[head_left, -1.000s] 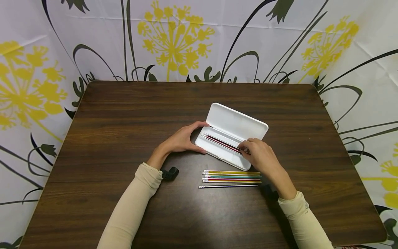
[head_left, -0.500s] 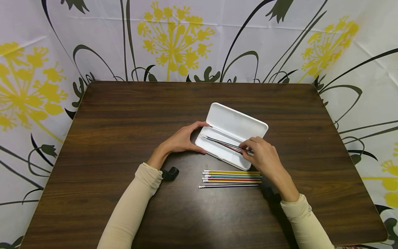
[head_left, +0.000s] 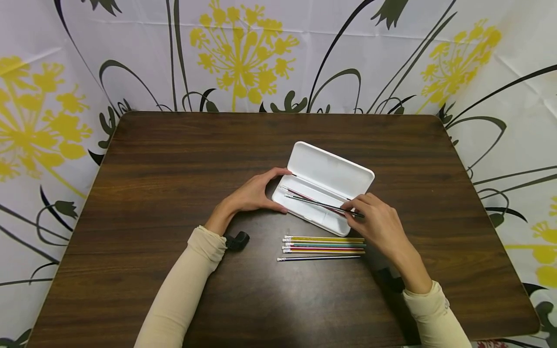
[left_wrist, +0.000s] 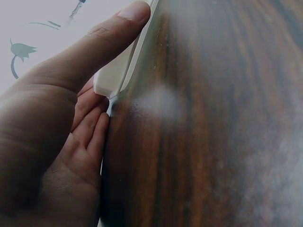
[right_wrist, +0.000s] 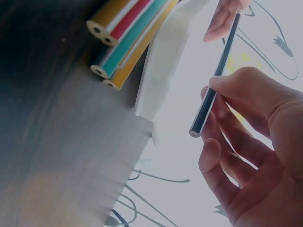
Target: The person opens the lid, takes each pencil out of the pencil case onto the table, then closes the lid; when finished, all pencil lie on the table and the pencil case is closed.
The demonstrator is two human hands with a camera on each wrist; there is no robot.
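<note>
A dark wood table (head_left: pixel 174 159) is standing before a floral curtain (head_left: pixel 65 72). One case (head_left: pixel 330 174); five loose pencils (head_left: pixel 322 247). Left hand (head_left: pixel 254 193) is gripping the case; right hand (head_left: pixel 376 222) is pinching a pencil (head_left: pixel 322 205).

No text, label, brand, number or sign can be read in any view. The white pencil case (head_left: pixel 322 193) is plain on lid and tray, the pencils in a row (head_left: pixel 323 245) on the tabletop (head_left: pixel 174 159) show only coloured stripes, and the dark pencil (right_wrist: pixel 215 78) seen close in the right wrist view carries no legible print. The backdrop (head_left: pixel 243 53) at the top of the frame bears only flower shapes
</note>
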